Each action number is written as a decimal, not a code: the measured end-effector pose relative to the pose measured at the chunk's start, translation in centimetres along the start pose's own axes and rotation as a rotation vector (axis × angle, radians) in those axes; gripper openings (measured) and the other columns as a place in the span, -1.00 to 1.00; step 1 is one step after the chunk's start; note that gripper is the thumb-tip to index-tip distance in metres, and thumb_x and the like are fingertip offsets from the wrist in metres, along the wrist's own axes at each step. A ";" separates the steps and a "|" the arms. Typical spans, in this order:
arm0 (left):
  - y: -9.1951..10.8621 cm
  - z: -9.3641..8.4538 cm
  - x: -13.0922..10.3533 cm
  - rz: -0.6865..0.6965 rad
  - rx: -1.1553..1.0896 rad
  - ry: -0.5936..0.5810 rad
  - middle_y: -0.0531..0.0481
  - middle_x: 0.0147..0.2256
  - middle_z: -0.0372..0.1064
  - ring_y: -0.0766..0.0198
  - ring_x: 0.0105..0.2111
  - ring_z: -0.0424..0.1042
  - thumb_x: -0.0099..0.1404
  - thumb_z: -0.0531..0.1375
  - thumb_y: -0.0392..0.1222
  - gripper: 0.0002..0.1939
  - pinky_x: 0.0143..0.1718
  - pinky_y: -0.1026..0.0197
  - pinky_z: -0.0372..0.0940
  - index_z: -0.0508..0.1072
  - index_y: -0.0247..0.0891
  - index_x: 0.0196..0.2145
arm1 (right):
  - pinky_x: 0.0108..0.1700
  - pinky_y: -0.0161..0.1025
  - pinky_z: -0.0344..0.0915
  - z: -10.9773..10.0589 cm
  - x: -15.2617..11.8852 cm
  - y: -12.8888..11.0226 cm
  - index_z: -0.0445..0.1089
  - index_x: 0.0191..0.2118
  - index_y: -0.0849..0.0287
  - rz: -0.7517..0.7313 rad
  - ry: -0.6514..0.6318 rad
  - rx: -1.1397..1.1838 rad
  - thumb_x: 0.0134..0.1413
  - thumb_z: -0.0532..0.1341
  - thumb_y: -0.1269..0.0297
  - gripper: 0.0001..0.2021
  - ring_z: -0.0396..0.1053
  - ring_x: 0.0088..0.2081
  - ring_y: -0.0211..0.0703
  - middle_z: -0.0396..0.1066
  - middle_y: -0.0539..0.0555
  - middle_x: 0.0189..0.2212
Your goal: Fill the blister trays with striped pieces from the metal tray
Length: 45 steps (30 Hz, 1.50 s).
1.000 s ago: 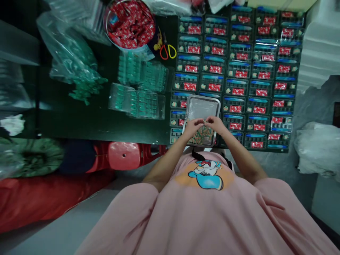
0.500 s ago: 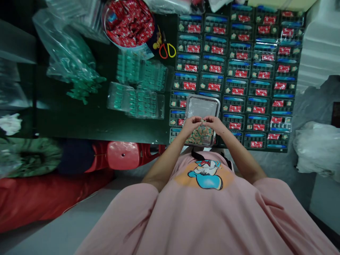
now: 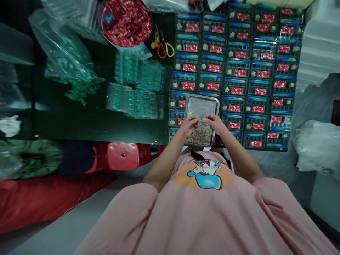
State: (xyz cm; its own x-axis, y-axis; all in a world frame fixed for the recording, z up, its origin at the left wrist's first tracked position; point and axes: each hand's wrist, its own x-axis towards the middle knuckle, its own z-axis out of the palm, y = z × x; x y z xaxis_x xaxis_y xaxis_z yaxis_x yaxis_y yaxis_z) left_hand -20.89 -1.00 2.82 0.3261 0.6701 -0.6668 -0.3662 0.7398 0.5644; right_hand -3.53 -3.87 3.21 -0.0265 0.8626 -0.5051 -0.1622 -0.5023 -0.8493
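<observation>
A metal tray (image 3: 202, 102) lies at the table's front edge, with a heap of small beige and green pieces (image 3: 198, 134) in its near half. My left hand (image 3: 190, 124) is over the tray's left side, its fingers curled together on something too small to make out. My right hand (image 3: 212, 121) is over the right side, thumb and fingertips pinched, and what they hold is hidden. A small gap separates the fingertips of the two hands. Around the tray stand rows of dark compartment trays (image 3: 235, 117) with blue pens and red patterned packets.
Green moulded pieces in clear trays (image 3: 143, 102) lie left of centre, beside a plastic bag of green pieces (image 3: 71, 56). Behind them are scissors (image 3: 165, 50) and a tub of red packets (image 3: 127, 23). A red stool (image 3: 123, 156) is below the table edge.
My hands have parted slightly; their fingertips met above the heap before. The left hand has moved a little left and down. The view has shifted slightly.
</observation>
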 end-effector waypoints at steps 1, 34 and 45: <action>0.0 0.0 0.1 -0.005 -0.009 0.004 0.11 -0.52 0.40 0.43 -0.52 0.39 -0.09 0.42 -0.33 -0.70 -0.51 0.39 0.19 0.38 -0.28 -0.44 | -0.38 -0.33 0.10 0.2 -0.1 -0.1 0.41 -0.31 0.17 0.000 -0.004 0.011 -0.28 0.42 0.00 -0.58 0.16 -0.46 -0.33 0.24 -0.12 -0.53; 0.5 0.1 0.3 -0.038 -0.031 0.014 0.07 -0.47 0.41 0.38 -0.44 0.44 -0.07 0.49 -0.19 -0.65 -0.47 0.36 0.21 0.44 -0.28 -0.38 | -0.22 -0.24 0.29 0.1 0.6 -0.6 0.52 -0.24 0.17 -0.168 0.103 -0.224 -0.08 0.31 0.04 -0.66 0.32 -0.37 -0.22 0.45 -0.02 -0.43; -0.2 0.7 0.5 0.090 0.049 0.134 0.08 -0.41 0.45 0.38 -0.40 0.44 -0.09 0.47 -0.19 -0.65 -0.30 0.30 0.30 0.48 -0.26 -0.35 | -0.22 -0.24 0.30 2.2 0.3 -1.3 0.41 -0.33 0.15 -0.170 0.037 -0.194 -0.13 0.34 -0.04 -0.64 0.34 -0.35 -0.21 0.42 -0.01 -0.43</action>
State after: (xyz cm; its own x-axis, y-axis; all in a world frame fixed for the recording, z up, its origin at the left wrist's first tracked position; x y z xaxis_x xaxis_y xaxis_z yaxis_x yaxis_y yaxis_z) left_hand -20.05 -0.78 2.76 0.1736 0.7223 -0.6694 -0.3447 0.6813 0.6458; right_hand -5.50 -2.78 4.51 0.0218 0.9348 -0.3546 0.0314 -0.3552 -0.9343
